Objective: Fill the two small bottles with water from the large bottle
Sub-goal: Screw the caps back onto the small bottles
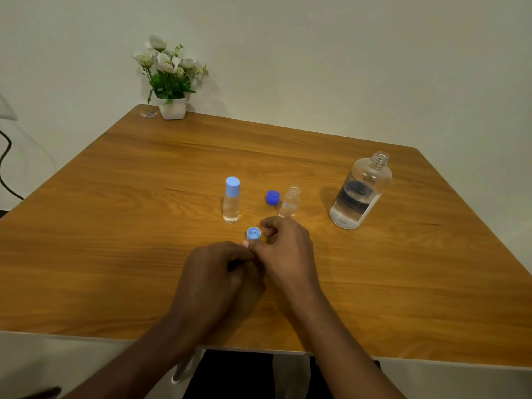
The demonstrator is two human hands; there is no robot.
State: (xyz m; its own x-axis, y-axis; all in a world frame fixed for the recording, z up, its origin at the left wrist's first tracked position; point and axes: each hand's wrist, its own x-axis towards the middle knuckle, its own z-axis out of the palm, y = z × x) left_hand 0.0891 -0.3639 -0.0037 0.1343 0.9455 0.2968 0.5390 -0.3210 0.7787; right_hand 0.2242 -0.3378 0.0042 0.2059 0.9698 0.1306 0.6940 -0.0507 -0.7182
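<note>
1. Clearly the task is well along: the capped small bottle [231, 200] stands upright at the centre of the worktop [115, 240], a light blue cap screwed on and clear water showing through most of its body.
2. Just to its right, past a dark blue cap [272, 196] lying on the wood, the second small bottle [290, 201] stands open. It looks to hold some water low down, but how full it is cannot be told through the clear plastic.
3. Further right, and well apart from both, the large bottle [359, 191] stands uncapped with water up to roughly two thirds of its height; it appears to lean, which is probably the wide lens.
4. Near the person, the right hand [285, 251] is curled, its thumb and fingers pinching a light blue cap [254, 233] with the threaded opening facing up.
5. The left hand [214, 272] is closed in a loose fist, its fingertips touching the right hand just beneath that cap; whether it holds anything cannot be told.
6. Judging by this, one bottle is finished and sealed. What remains is probably to screw the light blue cap onto the open small bottle, topping it up first if it is short, and then to close the large bottle with the dark blue cap.
7. A flower pot [172, 108] sits at the far left corner, away from the work.
</note>
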